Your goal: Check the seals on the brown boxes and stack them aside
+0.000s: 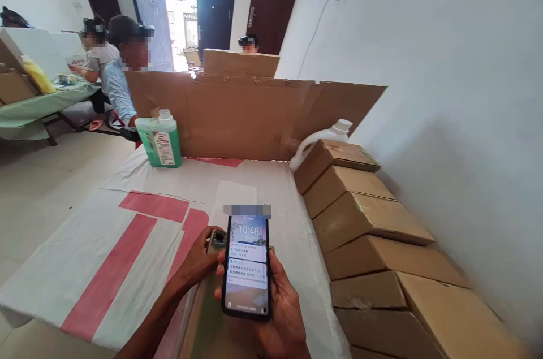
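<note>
A person's right hand [282, 314] grips a phone [247, 265] upright over the near edge of a bench [106, 246], its lit lock screen showing 10:48 and a stack of notifications. The left hand [199, 260] is closed around a small metal-topped object [217, 240], pressed just beside the phone's upper left edge; what that object is cannot be made out, since the fingers cover most of it. The bench wears a white cloth with red bands. At its far side a green bottle [161, 141] stands before a cardboard screen [250, 116], and a white jug [322, 138] is half hidden behind a row of cardboard boxes [373, 240] leaning along the wall. Beyond the screen only the top of one person's head [248, 42] shows; two more people [114, 65] sit at a table [38, 107] to the left.
</note>
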The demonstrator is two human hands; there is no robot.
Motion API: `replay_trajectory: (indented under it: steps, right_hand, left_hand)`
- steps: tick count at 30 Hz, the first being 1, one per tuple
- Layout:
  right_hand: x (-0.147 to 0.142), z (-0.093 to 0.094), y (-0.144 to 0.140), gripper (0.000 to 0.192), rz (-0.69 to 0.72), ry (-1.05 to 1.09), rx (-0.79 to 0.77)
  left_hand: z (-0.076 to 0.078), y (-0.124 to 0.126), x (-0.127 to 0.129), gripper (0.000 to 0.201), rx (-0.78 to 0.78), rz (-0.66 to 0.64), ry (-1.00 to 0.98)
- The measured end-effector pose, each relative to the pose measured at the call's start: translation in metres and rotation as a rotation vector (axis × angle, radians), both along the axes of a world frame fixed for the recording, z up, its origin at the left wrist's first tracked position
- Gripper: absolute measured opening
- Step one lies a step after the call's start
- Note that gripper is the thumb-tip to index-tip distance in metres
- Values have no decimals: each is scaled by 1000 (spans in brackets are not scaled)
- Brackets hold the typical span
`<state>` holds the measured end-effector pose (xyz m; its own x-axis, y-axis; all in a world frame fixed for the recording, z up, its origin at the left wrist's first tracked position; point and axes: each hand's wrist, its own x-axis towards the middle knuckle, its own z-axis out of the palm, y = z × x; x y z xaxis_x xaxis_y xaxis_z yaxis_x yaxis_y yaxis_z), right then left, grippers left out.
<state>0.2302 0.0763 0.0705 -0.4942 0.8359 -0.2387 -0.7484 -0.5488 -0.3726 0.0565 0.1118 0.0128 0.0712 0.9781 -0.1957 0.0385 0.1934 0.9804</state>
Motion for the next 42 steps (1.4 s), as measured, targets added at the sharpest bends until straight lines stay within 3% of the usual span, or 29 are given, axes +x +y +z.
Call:
replay_trajectory:
  steps: [7, 15, 19, 21, 24, 27, 30, 35, 38, 42]
  right_hand:
    - [60, -1, 17, 47, -192, -78, 52]
    - [54, -8, 13, 47, -187, -6, 50]
    - [71, -23, 22, 53, -221, -87, 79]
    - [86, -38, 34, 59, -244, -204, 104]
    - [108, -71, 54, 66, -281, -640, 85]
    - [119, -105, 71, 60, -342, -1031, 46]
    - [120, -128, 78, 55, -394, -1210, 36]
    - [116, -132, 78, 41, -441, -1501, 126]
    - [118, -125, 70, 41, -481, -1617, 174]
    - [106, -122, 20, 60, -455, -1576, 353]
  left_hand:
    - [-12, 4, -6, 52, -45, -56, 20]
    - [-1, 3, -5, 51, -57, -35, 70]
    - [1, 3, -3, 52, -57, -40, 97]
    - [3, 1, 0, 52, -55, -15, 98]
    - [6, -1, 4, 52, -48, 44, 104]
    - [8, -2, 6, 54, -39, 50, 128]
    - [3, 0, 4, 53, -36, 49, 135]
    - [-18, 3, -8, 63, 6, 58, 23]
    - [-34, -7, -18, 64, 118, 157, 28]
    - [-56, -49, -26, 64, 200, 225, 127]
